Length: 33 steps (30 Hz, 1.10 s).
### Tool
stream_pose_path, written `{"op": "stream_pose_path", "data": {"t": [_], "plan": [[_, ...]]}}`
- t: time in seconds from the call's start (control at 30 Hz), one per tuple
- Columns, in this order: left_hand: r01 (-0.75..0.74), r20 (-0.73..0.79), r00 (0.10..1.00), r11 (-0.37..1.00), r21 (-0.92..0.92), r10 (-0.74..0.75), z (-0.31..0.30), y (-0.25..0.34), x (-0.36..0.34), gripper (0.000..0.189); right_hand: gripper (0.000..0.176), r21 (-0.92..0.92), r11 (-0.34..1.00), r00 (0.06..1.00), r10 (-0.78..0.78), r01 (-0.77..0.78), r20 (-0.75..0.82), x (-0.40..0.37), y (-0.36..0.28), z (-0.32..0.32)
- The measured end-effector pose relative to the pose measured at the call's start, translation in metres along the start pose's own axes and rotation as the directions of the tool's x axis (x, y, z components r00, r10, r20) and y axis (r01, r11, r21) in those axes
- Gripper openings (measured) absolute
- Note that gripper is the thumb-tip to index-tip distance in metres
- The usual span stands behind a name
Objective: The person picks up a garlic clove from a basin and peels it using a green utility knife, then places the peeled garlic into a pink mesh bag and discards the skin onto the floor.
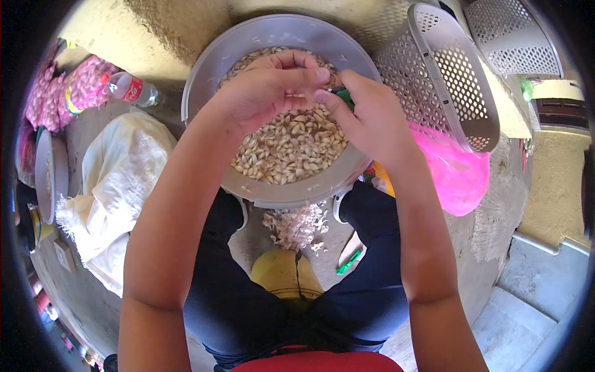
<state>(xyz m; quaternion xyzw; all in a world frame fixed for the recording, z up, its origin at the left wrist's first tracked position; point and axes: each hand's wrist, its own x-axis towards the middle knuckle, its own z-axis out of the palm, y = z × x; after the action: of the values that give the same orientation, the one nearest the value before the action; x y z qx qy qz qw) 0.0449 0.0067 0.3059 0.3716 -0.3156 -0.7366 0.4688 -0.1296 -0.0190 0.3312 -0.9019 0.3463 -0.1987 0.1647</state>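
A garlic clove (305, 96) is pinched in the fingertips of the left hand (269, 90), just above a grey basin (204, 74) heaped with loose cloves (291, 146). A green-handled tool (344, 97), its blade hidden, is gripped in the right hand (372, 121). Peelings (297, 226) are scattered on the floor between the knees. A perforated basket (446, 74) is tilted at right over a pink bag (458, 173); a white sack (118, 180) lies at left.
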Motion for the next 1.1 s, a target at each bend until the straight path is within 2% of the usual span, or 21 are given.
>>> {"op": "stream_pose_path", "data": {"t": [0.07, 0.2, 0.3, 0.4, 0.5, 0.57, 0.6, 0.7, 0.87, 0.9, 1.0, 1.1], "plan": [[-0.08, -0.046, 0.996, 0.996, -0.044, 0.078, 0.001, -0.005, 0.004, 0.012, 0.033, -0.002, 1.0, 1.0, 0.009, -0.009, 0.019, 0.0, -0.003, 0.002], [-0.113, -0.139, 0.984, 0.994, -0.004, 0.111, -0.001, -0.003, 0.004, 0.012, 0.035, -0.029, 0.999, 0.994, 0.047, -0.045, 0.1, -0.002, -0.006, 0.003], [-0.127, -0.204, 0.971, 0.992, -0.005, 0.124, 0.0, 0.0, 0.005, 0.013, 0.035, 0.022, 0.998, 0.995, 0.06, -0.062, 0.077, -0.003, -0.006, 0.004], [-0.183, -0.194, 0.965, 0.983, -0.004, 0.179, -0.001, -0.001, 0.006, 0.013, 0.038, 0.127, 0.98, 0.983, 0.141, -0.156, 0.121, -0.002, -0.002, 0.001], [-0.236, -0.195, 0.949, 0.968, 0.085, 0.248, -0.001, 0.001, 0.004, 0.014, 0.043, 0.263, 0.941, 0.977, 0.214, -0.211, 0.017, -0.002, 0.006, 0.003], [-0.247, -0.203, 0.937, 0.949, 0.195, 0.286, 0.002, 0.003, 0.003, 0.015, 0.042, 0.477, 0.78, 0.905, 0.418, -0.404, 0.083, 0.002, 0.009, -0.001], [-0.271, -0.188, 0.928, 0.929, 0.252, 0.322, 0.003, 0.004, 0.003, 0.014, 0.042, 0.567, 0.667, 0.853, 0.505, -0.483, 0.132, 0.004, 0.01, -0.004], [-0.329, -0.137, 0.896, 0.838, 0.435, 0.422, 0.007, 0.004, 0.002, 0.012, 0.034, 0.731, 0.486, 0.841, 0.493, -0.479, 0.223, 0.007, 0.013, -0.007], [-0.432, 0.017, 0.811, 0.579, 0.692, 0.585, 0.013, -0.001, 0.0, 0.009, 0.025, 0.761, 0.402, 0.809, 0.527, -0.509, 0.262, 0.005, 0.01, 0.002], [-0.425, 0.022, 0.812, 0.565, 0.707, 0.584, 0.015, -0.002, -0.002, 0.009, 0.023, 0.776, 0.378, 0.8, 0.541, -0.506, 0.259, 0.004, 0.009, 0.004], [-0.407, 0.043, 0.806, 0.501, 0.763, 0.59, 0.02, -0.002, -0.005, 0.008, 0.021, 0.667, 0.507, 0.786, 0.585, -0.547, 0.2, 0.005, 0.007, 0.007], [-0.394, 0.068, 0.783, 0.409, 0.823, 0.618, 0.022, -0.005, -0.005, 0.007, 0.021, 0.688, 0.504, 0.792, 0.587, -0.522, 0.17, 0.004, 0.007, 0.008]]}}
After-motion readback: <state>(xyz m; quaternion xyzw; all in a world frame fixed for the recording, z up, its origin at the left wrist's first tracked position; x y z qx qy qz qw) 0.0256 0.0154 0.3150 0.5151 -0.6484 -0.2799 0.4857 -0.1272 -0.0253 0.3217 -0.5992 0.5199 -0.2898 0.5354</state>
